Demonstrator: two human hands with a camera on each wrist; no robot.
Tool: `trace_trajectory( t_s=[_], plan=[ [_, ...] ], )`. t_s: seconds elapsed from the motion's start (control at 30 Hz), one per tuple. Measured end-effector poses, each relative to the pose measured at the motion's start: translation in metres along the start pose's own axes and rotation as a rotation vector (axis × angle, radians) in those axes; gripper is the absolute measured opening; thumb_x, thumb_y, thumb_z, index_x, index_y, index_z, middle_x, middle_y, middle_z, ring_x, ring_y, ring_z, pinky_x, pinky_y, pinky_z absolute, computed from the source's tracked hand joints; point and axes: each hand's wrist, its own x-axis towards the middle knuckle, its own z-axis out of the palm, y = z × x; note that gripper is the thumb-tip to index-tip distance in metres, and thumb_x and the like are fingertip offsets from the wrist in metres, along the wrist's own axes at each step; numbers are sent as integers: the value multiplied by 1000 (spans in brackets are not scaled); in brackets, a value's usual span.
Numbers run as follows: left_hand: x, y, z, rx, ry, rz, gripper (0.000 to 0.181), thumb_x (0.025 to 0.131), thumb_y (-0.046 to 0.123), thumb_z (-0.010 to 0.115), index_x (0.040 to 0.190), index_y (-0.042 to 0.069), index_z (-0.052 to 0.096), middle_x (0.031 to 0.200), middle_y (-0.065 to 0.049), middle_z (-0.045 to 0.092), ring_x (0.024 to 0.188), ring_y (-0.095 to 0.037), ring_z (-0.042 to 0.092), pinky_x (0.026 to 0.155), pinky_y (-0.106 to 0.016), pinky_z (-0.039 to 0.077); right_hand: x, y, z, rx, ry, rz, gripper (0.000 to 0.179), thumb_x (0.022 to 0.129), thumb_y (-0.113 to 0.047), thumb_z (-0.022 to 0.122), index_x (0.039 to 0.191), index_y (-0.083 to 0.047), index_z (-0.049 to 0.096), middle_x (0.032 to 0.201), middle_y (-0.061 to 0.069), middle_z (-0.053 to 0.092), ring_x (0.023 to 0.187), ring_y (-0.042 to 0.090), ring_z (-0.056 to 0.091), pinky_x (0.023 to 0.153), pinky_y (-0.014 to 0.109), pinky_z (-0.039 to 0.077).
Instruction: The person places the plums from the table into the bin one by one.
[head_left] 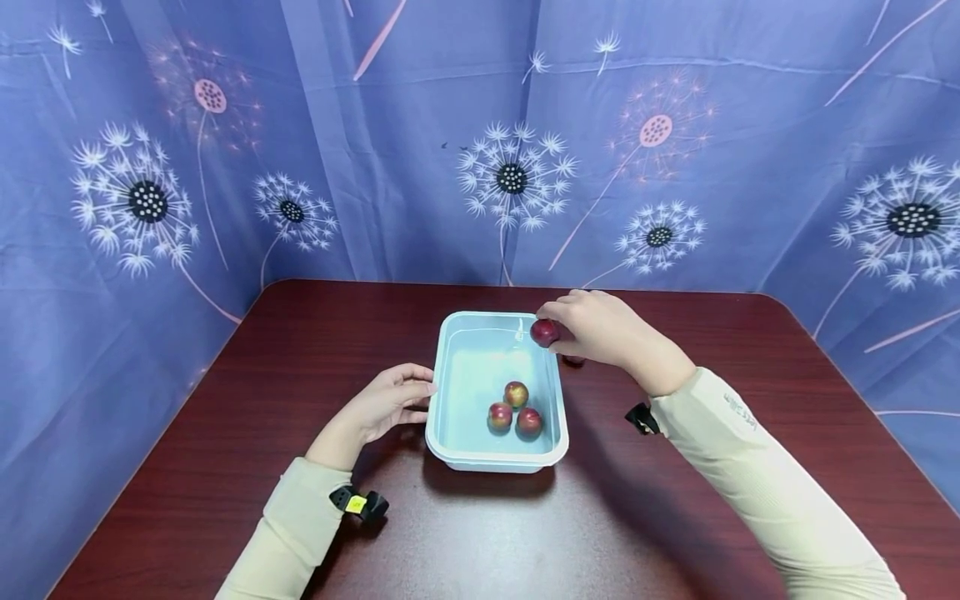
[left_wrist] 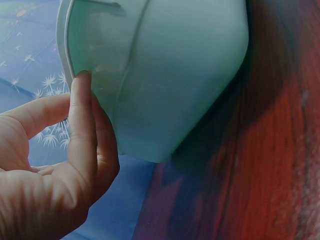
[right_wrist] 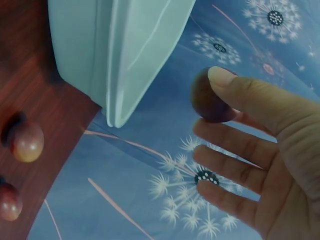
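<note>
My right hand (head_left: 600, 329) pinches a dark red plum (head_left: 544, 333) between thumb and fingers above the far right corner of a pale blue plastic tub (head_left: 495, 457). The right wrist view shows the same plum (right_wrist: 212, 97) off to the side of the tub's rim (right_wrist: 114, 95), the other fingers spread apart. Three red-yellow plums, one of them the nearest right (head_left: 529, 422), lie together inside. My left hand (head_left: 386, 404) touches the tub's left side, its fingertips (left_wrist: 82, 82) just under the rim from outside.
Two more plums lie on the dark red wooden table (head_left: 337, 333) beside the tub, a larger (right_wrist: 28, 142) and a smaller-looking one (right_wrist: 10, 202). From the head, one (head_left: 573, 361) shows, partly hidden under the right hand. A blue dandelion-print curtain (head_left: 420, 217) hangs behind the table.
</note>
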Motion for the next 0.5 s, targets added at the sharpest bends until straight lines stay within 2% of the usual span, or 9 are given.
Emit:
trace_trajectory(
  t_s=[0.27, 0.5],
  plan=[
    [0, 0, 0, -7, 1, 2, 34, 94, 9, 53, 121, -10, 44, 101, -8, 62, 88, -12, 63, 78, -30, 55, 12, -5, 15, -18, 6, -66, 37, 73, -20, 81, 104, -9, 67, 93, 5, 68, 89, 25, 62, 80, 43, 50],
    [0, 1, 0, -16, 3, 4, 33, 93, 8, 52, 120, -10, 44, 98, -5, 62, 87, -12, 63, 77, -30, 55, 22, -11, 27, -29, -42, -83, 34, 72, -21, 81, 101, -12, 65, 90, 4, 67, 88, 25, 62, 76, 42, 51]
  ],
)
